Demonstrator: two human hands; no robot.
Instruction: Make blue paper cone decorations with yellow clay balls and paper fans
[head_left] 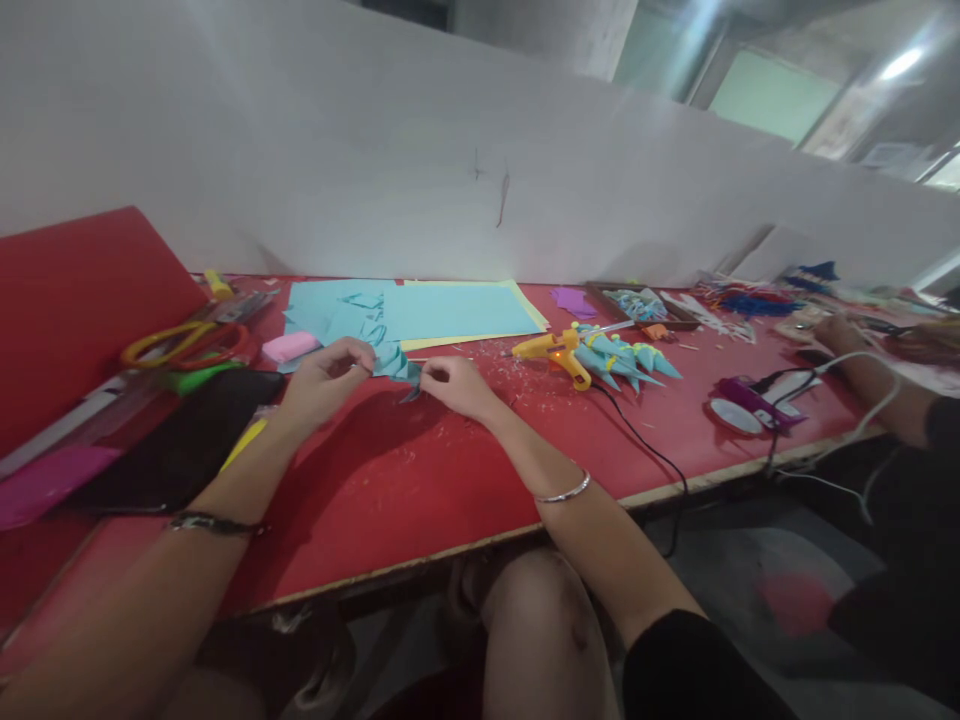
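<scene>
A crinkled, folded piece of teal paper (pixel 395 361) spans the gap between my two hands, just above the red tabletop. My left hand (pixel 324 382) is closed in a pinch at its left end. At the other end, my right hand (pixel 459 386) has thumb and fingertips pressed together on the paper's darker tip. The exact fingertip contact is small and partly hidden. Behind them lie flat light-blue sheets (pixel 465 311) with several small cut pieces on top. A pink eraser-like block (pixel 291 347) rests beside my left hand.
Right of my hands, a yellow glue gun (pixel 551 350) lies against teal paper cones (pixel 626 357), its black cord trailing over the table edge. Scissors (pixel 169 347) and a black phone-like slab (pixel 187 440) sit at left. Another person's hand (pixel 836 335) is at far right, near a purple device (pixel 757 403).
</scene>
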